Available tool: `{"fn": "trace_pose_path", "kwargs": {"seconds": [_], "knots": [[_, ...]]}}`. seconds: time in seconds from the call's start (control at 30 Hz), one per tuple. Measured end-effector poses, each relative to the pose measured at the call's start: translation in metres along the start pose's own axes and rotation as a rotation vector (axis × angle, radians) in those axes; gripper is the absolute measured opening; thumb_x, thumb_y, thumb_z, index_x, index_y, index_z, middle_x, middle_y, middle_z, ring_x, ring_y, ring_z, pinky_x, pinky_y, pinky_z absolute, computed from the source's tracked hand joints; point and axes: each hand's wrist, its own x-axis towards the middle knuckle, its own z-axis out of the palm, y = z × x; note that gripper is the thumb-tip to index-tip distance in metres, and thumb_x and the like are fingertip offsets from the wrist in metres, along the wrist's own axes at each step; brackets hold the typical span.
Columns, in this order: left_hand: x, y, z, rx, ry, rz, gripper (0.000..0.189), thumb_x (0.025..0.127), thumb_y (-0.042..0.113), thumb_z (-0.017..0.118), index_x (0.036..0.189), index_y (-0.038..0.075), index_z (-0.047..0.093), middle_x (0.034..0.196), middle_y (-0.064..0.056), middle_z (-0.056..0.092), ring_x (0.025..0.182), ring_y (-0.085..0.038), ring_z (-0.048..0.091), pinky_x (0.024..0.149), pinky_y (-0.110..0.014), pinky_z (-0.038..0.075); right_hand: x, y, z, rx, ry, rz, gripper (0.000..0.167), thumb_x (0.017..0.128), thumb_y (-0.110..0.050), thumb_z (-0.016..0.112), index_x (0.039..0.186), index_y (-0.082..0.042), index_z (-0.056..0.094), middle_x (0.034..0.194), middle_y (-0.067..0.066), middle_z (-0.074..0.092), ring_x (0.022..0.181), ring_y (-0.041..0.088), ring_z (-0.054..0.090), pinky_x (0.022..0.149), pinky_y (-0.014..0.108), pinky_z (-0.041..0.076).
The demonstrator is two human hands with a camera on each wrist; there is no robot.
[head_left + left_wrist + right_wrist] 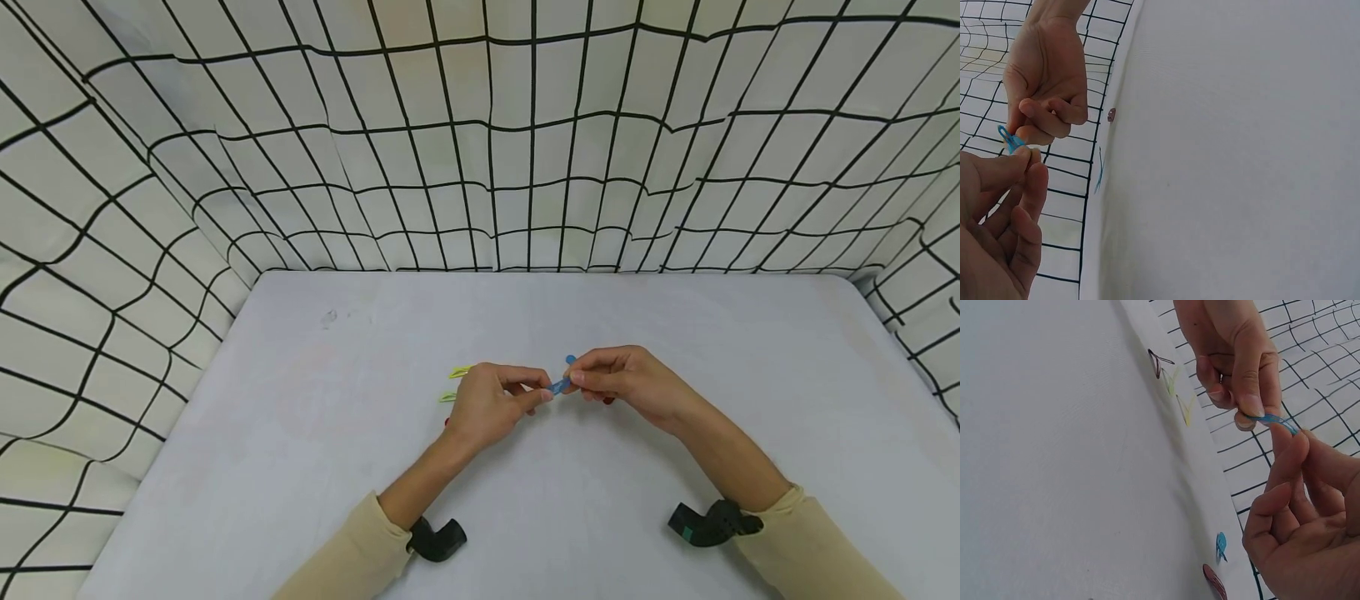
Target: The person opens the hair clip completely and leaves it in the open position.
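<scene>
Between the two hands, over the white table, is a blue snap hair clip [558, 387]. My left hand [491, 404] pinches one end of it with thumb and fingertips. The other end is pinched by my right hand [637, 387]. In the right wrist view the clip [1279, 420] stretches slightly bent from one set of fingertips to the other. Behind the right hand lies a second blue clip [571, 359], and a dark red clip [1215, 581] lies near it. Beyond the left hand are a yellow clip [1184, 409], a green clip [1169, 381] and another dark red clip [1155, 362], each spread in a V.
The white table [300, 467] extends on both sides of the hands. Black netting [532, 133] over white cloth rises along its back and sides. A black wrist camera [438, 540] sits at the left cuff, another black camera [708, 525] at the right.
</scene>
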Motion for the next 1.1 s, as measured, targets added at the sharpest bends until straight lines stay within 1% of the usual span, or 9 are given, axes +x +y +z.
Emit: {"fn": "trace_pose_path", "kwargs": {"seconds": [0.13, 0.3, 0.47, 0.63, 0.77, 0.87, 0.97, 1.03, 1.1], "knots": [[-0.0001, 0.0011, 0.0015, -0.005, -0.006, 0.011, 0.005, 0.086, 0.015, 0.085, 0.089, 0.018, 0.084, 0.082, 0.002, 0.079, 0.063, -0.005, 0.067, 0.050, -0.018, 0.039, -0.0006, -0.0014, 0.0002, 0.000, 0.013, 0.015, 0.024, 0.099, -0.027, 0.072, 0.110, -0.005, 0.075, 0.078, -0.002, 0.065, 0.076, 0.016, 0.052, 0.069, 0.028, 0.043], [0.0000, 0.0009, 0.0035, 0.007, 0.009, 0.019, 0.004, 0.085, 0.015, 0.085, 0.089, 0.017, 0.084, 0.083, 0.002, 0.080, 0.062, -0.004, 0.067, 0.051, -0.018, 0.041, -0.0008, -0.0014, -0.0004, -0.017, 0.012, 0.013, 0.029, 0.099, -0.028, 0.072, 0.113, -0.002, 0.074, 0.077, -0.002, 0.064, 0.076, 0.017, 0.052, 0.070, 0.029, 0.044], [0.0001, -0.0005, 0.0044, 0.019, 0.016, 0.019, 0.004, 0.086, 0.015, 0.085, 0.089, 0.018, 0.084, 0.082, 0.003, 0.080, 0.063, -0.003, 0.067, 0.051, -0.018, 0.041, 0.0004, 0.0007, 0.0003, -0.016, 0.022, -0.001, 0.026, 0.100, -0.027, 0.071, 0.112, -0.004, 0.075, 0.077, -0.002, 0.064, 0.074, 0.016, 0.051, 0.068, 0.028, 0.043], [0.0000, -0.0031, 0.0030, 0.017, 0.008, 0.000, 0.004, 0.087, 0.015, 0.084, 0.090, 0.017, 0.083, 0.080, -0.001, 0.079, 0.064, -0.011, 0.068, 0.051, -0.018, 0.038, 0.0004, 0.0015, 0.0039, -0.013, 0.028, -0.023, 0.020, 0.100, -0.026, 0.071, 0.109, -0.009, 0.076, 0.077, -0.003, 0.067, 0.074, 0.017, 0.052, 0.067, 0.027, 0.042], [0.0007, -0.0039, 0.0016, -0.006, -0.014, -0.008, 0.004, 0.087, 0.013, 0.083, 0.090, 0.015, 0.083, 0.081, -0.006, 0.079, 0.066, -0.017, 0.068, 0.051, -0.018, 0.038, 0.0002, 0.0008, 0.0057, -0.031, 0.033, -0.026, 0.021, 0.100, -0.026, 0.071, 0.110, -0.009, 0.074, 0.078, -0.003, 0.069, 0.076, 0.019, 0.055, 0.068, 0.028, 0.044], [0.0017, -0.0030, 0.0007, -0.022, -0.028, -0.010, 0.004, 0.088, 0.012, 0.082, 0.092, 0.013, 0.082, 0.081, -0.009, 0.078, 0.065, -0.015, 0.066, 0.052, -0.018, 0.040, 0.0006, -0.0010, 0.0053, -0.072, 0.048, -0.029, 0.026, 0.100, -0.025, 0.071, 0.116, -0.004, 0.071, 0.080, -0.002, 0.070, 0.078, 0.022, 0.060, 0.068, 0.029, 0.048], [0.0029, -0.0023, -0.0005, -0.033, -0.034, -0.009, 0.004, 0.089, 0.010, 0.081, 0.092, 0.013, 0.082, 0.081, -0.013, 0.078, 0.065, -0.011, 0.064, 0.053, -0.019, 0.042, 0.0013, -0.0040, 0.0056, -0.131, 0.065, -0.047, 0.029, 0.100, -0.024, 0.071, 0.118, -0.003, 0.070, 0.085, 0.004, 0.072, 0.081, 0.027, 0.063, 0.066, 0.031, 0.050], [0.0040, -0.0023, -0.0012, -0.043, -0.033, -0.012, 0.006, 0.089, 0.009, 0.081, 0.093, 0.013, 0.082, 0.082, -0.014, 0.077, 0.065, -0.009, 0.063, 0.054, -0.019, 0.043, 0.0015, -0.0064, 0.0066, -0.176, 0.082, -0.069, 0.024, 0.099, -0.022, 0.072, 0.116, -0.005, 0.073, 0.090, 0.009, 0.073, 0.081, 0.030, 0.064, 0.063, 0.031, 0.052], [0.0053, -0.0025, -0.0023, -0.048, -0.032, -0.012, 0.007, 0.089, 0.008, 0.081, 0.094, 0.014, 0.081, 0.083, -0.015, 0.078, 0.066, -0.010, 0.064, 0.055, -0.019, 0.043, 0.0017, -0.0081, 0.0086, -0.241, 0.105, -0.096, 0.018, 0.098, -0.020, 0.073, 0.114, -0.010, 0.075, 0.095, 0.011, 0.074, 0.081, 0.030, 0.064, 0.060, 0.032, 0.052]]}}
